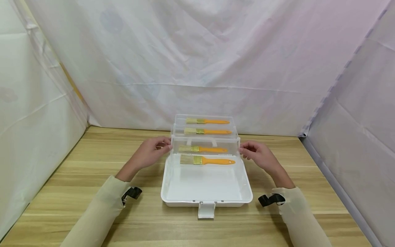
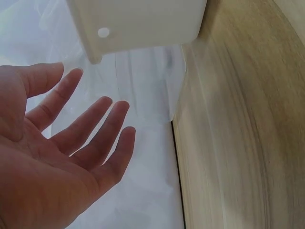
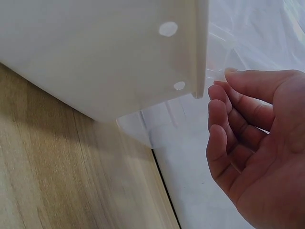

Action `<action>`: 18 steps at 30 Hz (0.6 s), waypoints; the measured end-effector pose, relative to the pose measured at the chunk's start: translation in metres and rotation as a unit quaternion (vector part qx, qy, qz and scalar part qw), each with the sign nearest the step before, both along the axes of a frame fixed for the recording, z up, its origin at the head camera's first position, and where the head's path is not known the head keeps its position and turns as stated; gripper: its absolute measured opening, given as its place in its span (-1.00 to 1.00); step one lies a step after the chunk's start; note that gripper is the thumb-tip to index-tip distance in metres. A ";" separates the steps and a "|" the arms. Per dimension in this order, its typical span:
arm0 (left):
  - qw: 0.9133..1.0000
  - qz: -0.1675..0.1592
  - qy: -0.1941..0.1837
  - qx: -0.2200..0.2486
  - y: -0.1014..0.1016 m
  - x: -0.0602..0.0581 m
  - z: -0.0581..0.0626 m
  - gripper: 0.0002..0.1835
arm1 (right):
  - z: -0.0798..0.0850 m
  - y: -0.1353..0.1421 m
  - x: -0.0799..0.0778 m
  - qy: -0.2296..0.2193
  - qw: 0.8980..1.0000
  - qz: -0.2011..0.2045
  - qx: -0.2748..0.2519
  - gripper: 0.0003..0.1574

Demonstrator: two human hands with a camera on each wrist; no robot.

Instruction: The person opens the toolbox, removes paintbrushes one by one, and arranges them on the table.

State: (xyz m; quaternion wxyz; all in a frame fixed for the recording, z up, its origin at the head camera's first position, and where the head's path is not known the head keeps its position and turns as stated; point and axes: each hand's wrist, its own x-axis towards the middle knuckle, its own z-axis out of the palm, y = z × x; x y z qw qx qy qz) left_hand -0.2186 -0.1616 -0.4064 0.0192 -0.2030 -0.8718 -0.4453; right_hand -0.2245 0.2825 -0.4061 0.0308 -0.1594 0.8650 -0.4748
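Observation:
A white storage box [image 1: 203,185] sits open on the table, with clear tiers [image 1: 202,141] rising in steps at its back. Paintbrushes with orange handles lie crosswise, one on each level; the nearest paintbrush [image 1: 219,161] is at the back of the white base. My left hand [image 1: 152,151] has its thumb and index fingertips right at the left edge of the front clear tray, its other fingers loosely spread. At that tray's right edge, my right hand [image 1: 260,156] pinches the clear plastic between thumb and index finger, the remaining fingers curled.
A white latch [image 1: 206,210] hangs from the box's front rim. The wood-grain table [image 1: 139,219] runs back to a white cloth [image 1: 203,68] behind the box. Cloth also closes off both sides. Black straps [image 1: 271,199] circle both wrists.

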 end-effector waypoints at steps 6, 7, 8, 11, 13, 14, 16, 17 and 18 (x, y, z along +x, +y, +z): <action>1.000 0.002 -0.005 0.009 0.001 0.000 0.000 -0.85 | 0.000 0.000 0.000 -0.003 1.000 -0.005 0.001 -0.74; 1.000 0.002 -0.007 0.009 0.001 0.000 0.000 -0.85 | 0.001 0.000 0.000 -0.004 1.000 -0.007 0.001 -0.74; 1.000 0.003 -0.010 0.009 0.001 0.000 0.000 -0.85 | 0.001 -0.001 0.001 -0.005 1.000 -0.008 0.001 -0.74; 1.000 0.000 -0.014 0.011 0.001 0.000 0.000 -0.85 | 0.004 -0.002 0.002 -0.006 1.000 -0.017 0.006 -0.71; 1.000 -0.003 -0.016 0.016 0.001 0.000 0.000 -0.87 | 0.007 -0.002 0.003 -0.005 1.000 -0.023 0.008 -0.69; 1.000 -0.003 -0.017 0.017 0.001 0.000 0.000 -0.87 | 0.008 -0.001 0.003 -0.004 1.000 -0.025 0.008 -0.69; 1.000 -0.005 -0.020 0.019 0.001 0.000 0.000 -0.88 | 0.010 -0.001 0.004 -0.002 1.000 -0.029 0.005 -0.68; 1.000 -0.005 -0.021 0.018 0.001 0.000 0.000 -0.87 | 0.011 0.000 0.004 0.000 0.999 -0.032 0.005 -0.67; 1.000 -0.003 -0.024 0.017 0.001 0.001 0.000 -0.88 | 0.013 0.000 0.005 0.002 0.999 -0.035 0.003 -0.67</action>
